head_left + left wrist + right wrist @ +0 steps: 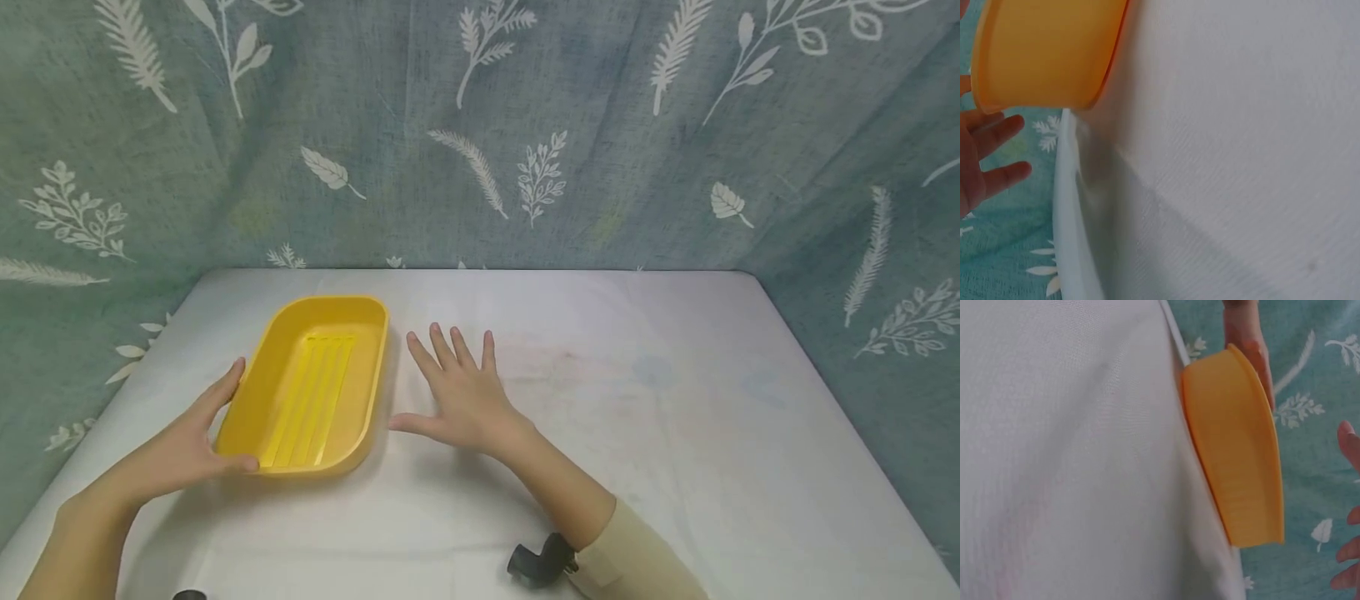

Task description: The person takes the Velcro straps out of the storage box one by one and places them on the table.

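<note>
A yellow plastic tray [363, 400] with rounded corners and raised ribs along its floor sits on the left part of the table. At its near left corner is my left hand [180, 450], the thumb by the near rim and the index finger along the left side. The left wrist view shows spread, fairly straight fingers [1002, 178] beside the tray wall [1047, 56]. My right hand [467, 404] hovers just right of the tray, palm down and fingers spread, holding nothing. In the right wrist view a gap separates its fingers from the tray [1232, 444].
A white cloth covers the table [675, 450]. Green leaf-patterned fabric [570, 108] hangs behind and at both sides. A black curved piece [540, 562] sits at the right wrist, beside the beige sleeve [630, 558]. A small dark round thing [190, 595] shows at the bottom edge.
</note>
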A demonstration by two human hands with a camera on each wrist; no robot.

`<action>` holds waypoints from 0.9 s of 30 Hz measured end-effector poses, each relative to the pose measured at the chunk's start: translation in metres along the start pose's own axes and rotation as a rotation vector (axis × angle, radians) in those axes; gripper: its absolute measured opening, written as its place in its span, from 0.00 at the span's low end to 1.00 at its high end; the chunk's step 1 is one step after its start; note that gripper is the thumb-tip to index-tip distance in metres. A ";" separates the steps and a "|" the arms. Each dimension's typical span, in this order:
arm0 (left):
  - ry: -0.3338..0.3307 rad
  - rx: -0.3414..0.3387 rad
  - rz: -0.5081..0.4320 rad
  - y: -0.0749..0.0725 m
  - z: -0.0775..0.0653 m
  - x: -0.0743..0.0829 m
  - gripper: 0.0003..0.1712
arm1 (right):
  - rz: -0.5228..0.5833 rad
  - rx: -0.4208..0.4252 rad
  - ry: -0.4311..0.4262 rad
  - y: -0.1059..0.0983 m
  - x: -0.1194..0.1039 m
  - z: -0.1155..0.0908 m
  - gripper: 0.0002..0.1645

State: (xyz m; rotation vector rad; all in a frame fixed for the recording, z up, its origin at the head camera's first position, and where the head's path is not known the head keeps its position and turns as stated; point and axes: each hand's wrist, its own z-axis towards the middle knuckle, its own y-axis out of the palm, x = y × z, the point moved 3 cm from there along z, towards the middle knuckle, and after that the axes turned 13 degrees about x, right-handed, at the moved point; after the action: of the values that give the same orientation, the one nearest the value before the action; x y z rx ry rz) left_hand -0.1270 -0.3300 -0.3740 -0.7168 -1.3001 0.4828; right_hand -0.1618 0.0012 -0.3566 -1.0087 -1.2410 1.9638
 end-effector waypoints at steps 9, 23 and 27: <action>-0.039 -0.049 0.029 -0.009 0.000 -0.017 0.65 | 0.340 -0.092 0.055 0.017 -0.008 0.004 0.56; -0.128 -0.172 -0.237 -0.015 0.009 -0.032 0.57 | 0.708 -0.029 0.112 0.046 -0.019 0.017 0.57; -0.151 -0.221 -0.306 -0.017 0.012 -0.039 0.54 | 0.751 -0.042 0.146 0.053 -0.022 0.019 0.60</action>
State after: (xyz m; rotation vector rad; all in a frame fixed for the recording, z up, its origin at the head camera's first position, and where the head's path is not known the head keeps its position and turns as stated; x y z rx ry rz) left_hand -0.1488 -0.3657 -0.3873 -0.6564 -1.5910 0.1484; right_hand -0.1712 -0.0454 -0.3934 -1.7932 -0.8874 2.3371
